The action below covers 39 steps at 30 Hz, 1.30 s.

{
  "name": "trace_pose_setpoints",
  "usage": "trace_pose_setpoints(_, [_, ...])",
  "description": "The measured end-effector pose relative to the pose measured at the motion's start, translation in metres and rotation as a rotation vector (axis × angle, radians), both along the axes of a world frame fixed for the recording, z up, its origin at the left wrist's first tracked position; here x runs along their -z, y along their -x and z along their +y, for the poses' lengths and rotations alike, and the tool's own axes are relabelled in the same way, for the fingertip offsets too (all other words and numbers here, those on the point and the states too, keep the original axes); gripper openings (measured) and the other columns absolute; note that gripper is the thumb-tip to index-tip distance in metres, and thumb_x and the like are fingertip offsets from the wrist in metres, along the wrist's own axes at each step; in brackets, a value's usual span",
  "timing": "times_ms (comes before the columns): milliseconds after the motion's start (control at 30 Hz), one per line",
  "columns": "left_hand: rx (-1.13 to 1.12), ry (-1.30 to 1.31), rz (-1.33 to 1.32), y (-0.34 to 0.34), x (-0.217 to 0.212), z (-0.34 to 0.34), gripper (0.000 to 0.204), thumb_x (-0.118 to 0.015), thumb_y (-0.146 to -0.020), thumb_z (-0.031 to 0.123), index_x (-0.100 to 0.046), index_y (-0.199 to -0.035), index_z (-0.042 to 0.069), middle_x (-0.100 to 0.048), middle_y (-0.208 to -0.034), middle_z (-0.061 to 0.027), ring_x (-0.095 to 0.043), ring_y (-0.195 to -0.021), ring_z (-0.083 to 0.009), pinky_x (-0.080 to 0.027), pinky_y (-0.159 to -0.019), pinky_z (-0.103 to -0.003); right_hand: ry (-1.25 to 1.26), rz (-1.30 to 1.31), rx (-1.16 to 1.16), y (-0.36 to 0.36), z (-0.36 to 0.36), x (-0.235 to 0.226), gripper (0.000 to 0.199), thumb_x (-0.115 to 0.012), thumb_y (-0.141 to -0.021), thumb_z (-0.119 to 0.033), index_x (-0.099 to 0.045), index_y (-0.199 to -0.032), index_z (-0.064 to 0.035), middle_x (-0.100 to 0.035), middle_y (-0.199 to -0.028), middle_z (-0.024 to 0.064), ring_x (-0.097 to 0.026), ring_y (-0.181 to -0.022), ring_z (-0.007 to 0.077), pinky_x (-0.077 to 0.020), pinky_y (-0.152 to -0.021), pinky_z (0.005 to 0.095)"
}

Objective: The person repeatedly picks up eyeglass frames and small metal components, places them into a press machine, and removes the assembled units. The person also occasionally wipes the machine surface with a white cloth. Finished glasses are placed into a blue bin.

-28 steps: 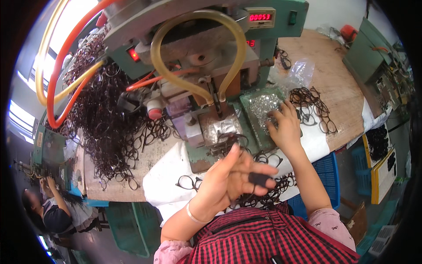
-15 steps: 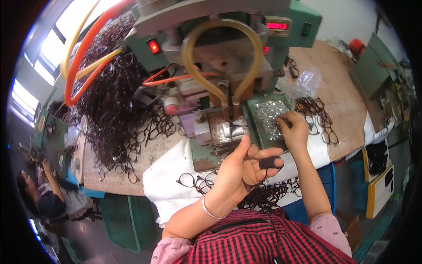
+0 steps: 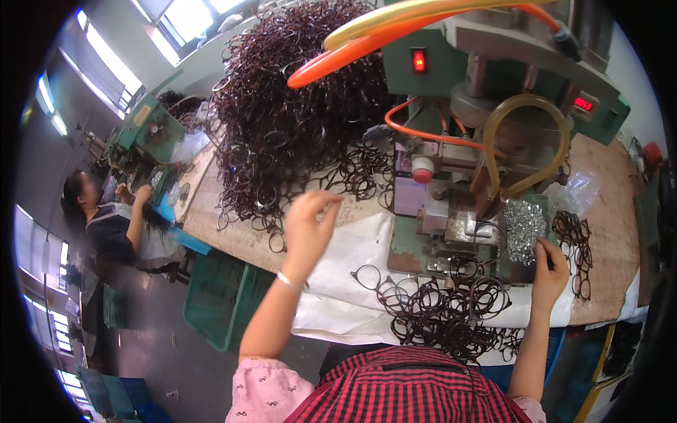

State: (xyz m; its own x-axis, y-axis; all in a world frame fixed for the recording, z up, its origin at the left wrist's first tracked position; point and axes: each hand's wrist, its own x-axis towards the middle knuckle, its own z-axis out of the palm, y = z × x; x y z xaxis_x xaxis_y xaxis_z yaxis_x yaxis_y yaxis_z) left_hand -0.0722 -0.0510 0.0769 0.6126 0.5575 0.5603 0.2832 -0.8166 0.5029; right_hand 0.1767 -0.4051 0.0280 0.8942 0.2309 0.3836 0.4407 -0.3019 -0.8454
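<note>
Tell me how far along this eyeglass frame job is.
Done, it seems: a smaller pile of dark frames lies at the person's lap. In hand: the left hand reaches to the big heap of frames; the right hand touches the tray of small metal parts. Left: that heap, by far the larger.

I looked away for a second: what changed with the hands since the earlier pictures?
The left hand, earlier raised near the chest with a small dark piece, has reached out toward the big pile of dark wire eyeglass frames. The right hand stays at the tray of small silver metal parts.
</note>
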Motion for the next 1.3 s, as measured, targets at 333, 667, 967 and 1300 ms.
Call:
trace_pose_setpoints(333, [-0.032, -0.125, 0.232, -0.050, 0.119, 0.073, 0.021, -0.066, -0.083, 0.007, -0.066, -0.103, 0.002, -0.063, -0.110, -0.0167, -0.059, -0.100, -0.0378, -0.048, -0.087, -0.045, 0.038, 0.075, 0.015, 0.002, 0.010, 0.015, 0.014, -0.070, -0.085, -0.002, -0.072, -0.099, 0.0005, -0.070, -0.094, 0.0059, -0.063, -0.085, 0.0124, -0.0488, -0.080, 0.0257])
trace_pose_setpoints(667, [-0.090, -0.212, 0.701, -0.027, 0.002, 0.050, 0.018, -0.071, -0.077, 0.014, -0.060, -0.085, 0.002, -0.064, -0.093, -0.0159, -0.063, -0.090, -0.0372, -0.051, -0.075, -0.047, -0.067, -0.001, -0.421, 0.027, 0.045, -0.091, 0.013, -0.072, -0.079, -0.004, -0.075, -0.092, -0.0013, -0.072, -0.090, 0.0080, -0.065, -0.083, 0.0178, -0.0491, -0.078, 0.0275])
trace_pose_setpoints(967, [-0.013, 0.104, 0.352, -0.020, -0.005, 0.061, 0.029, -0.061, -0.086, 0.008, -0.068, -0.114, 0.004, -0.068, -0.091, -0.0206, -0.065, -0.078, -0.0361, -0.052, -0.074, -0.040, -0.254, 0.138, -0.410, 0.026, 0.087, -0.085, 0.013, -0.071, -0.083, -0.007, -0.073, -0.094, -0.0026, -0.073, -0.093, 0.0083, -0.066, -0.083, 0.0169, -0.0500, -0.077, 0.0290])
trace_pose_setpoints(1300, [0.543, 0.775, 0.168, -0.004, -0.075, -0.002, 0.038, -0.056, -0.098, 0.031, -0.068, -0.101, -0.004, -0.058, -0.072, -0.0032, -0.055, -0.066, -0.0131, -0.041, -0.058, -0.025, -0.240, 0.117, -0.318, 0.046, 0.085, -0.085, 0.042, -0.074, -0.077, -0.004, -0.061, -0.117, -0.0020, -0.067, -0.087, 0.0056, -0.064, -0.086, 0.0158, -0.0492, -0.081, 0.0303])
